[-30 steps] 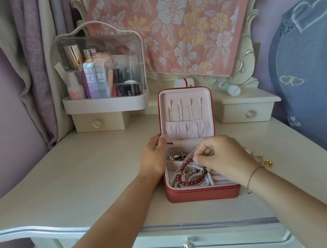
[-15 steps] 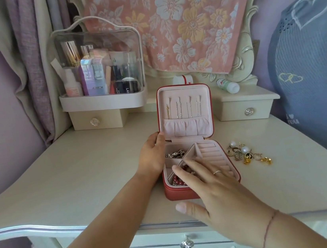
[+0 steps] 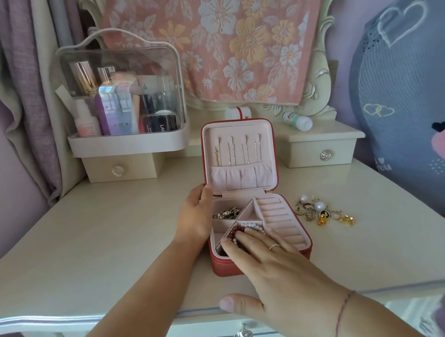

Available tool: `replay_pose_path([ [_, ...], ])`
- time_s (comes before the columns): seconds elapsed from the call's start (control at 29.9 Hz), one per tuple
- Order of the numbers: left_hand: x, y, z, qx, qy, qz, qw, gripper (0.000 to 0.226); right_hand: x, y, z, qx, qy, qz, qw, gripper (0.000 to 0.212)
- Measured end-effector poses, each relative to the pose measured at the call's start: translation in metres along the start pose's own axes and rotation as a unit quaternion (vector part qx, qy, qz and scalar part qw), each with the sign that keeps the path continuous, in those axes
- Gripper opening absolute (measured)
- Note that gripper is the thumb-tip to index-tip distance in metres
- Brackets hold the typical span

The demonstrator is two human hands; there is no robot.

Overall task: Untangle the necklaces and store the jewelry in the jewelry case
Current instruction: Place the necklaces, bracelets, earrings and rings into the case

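Lying flat over the front half of the open jewelry case: right hand. Fingers straight and spread, holding nothing. Fingertips rest on the beaded bracelets in the front compartment. Thumb points out to the left, above the near edge of the surface, clear of the case.

Left hand: set against the left wall of the case, thumb touching the lower left corner of the upright lid. Its fingers are hidden behind the back of the hand, so I cannot tell whether they curl or lie straight.

Case sits mid-surface, red outside, pale pink inside. Necklaces hang side by side inside the lid, above a gathered pocket. Silver pieces lie in the back left compartment, just beside the left hand.

Loose earrings and rings lie in a small pile on the surface near the case's right side, apart from both hands.

Clear cosmetics box stands at back left.
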State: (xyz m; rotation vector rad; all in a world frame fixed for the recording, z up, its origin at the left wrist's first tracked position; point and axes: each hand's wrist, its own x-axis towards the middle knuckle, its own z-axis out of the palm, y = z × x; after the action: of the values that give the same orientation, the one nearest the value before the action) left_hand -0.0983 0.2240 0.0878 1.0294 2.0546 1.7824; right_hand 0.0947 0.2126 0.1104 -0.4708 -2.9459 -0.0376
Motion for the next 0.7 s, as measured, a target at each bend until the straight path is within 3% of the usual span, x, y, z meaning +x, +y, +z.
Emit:
replay_pose_path([
  [0.1, -0.001, 0.000, 0.000, -0.001, 0.001, 0.001, 1.000, 0.036, 0.005, 0.016, -0.011, 0.144, 0.005, -0.024, 0.989, 0.083],
  [0.13, -0.001, 0.000, 0.000, -0.002, 0.001, -0.002, 1.000, 0.035, 0.007, 0.028, -0.014, 0.220, 0.039, -0.007, 0.975, 0.069],
  [0.2, -0.003, 0.001, 0.000, -0.005, -0.002, -0.009, 1.000, 0.033, 0.014, 0.062, -0.018, 0.312, 0.179, 0.047, 0.932, 0.022],
  [0.23, -0.003, 0.002, 0.000, -0.005, -0.003, -0.011, 1.000, 0.033, 0.018, 0.085, -0.017, 0.311, 0.230, 0.084, 0.918, 0.010],
  [0.27, -0.003, 0.003, -0.001, -0.006, -0.004, -0.012, 1.000, 0.033, 0.021, 0.106, -0.016, 0.299, 0.244, 0.125, 0.914, 0.016],
  [0.43, 0.000, 0.004, 0.000, -0.017, -0.007, -0.045, 0.999, 0.031, 0.039, 0.178, -0.007, 0.349, 0.130, 0.274, 0.887, 0.019],
  [0.7, 0.027, 0.006, 0.002, -0.059, -0.029, -0.134, 0.989, 0.038, 0.062, 0.201, -0.007, 0.299, 0.015, 0.227, 0.927, 0.022],
])
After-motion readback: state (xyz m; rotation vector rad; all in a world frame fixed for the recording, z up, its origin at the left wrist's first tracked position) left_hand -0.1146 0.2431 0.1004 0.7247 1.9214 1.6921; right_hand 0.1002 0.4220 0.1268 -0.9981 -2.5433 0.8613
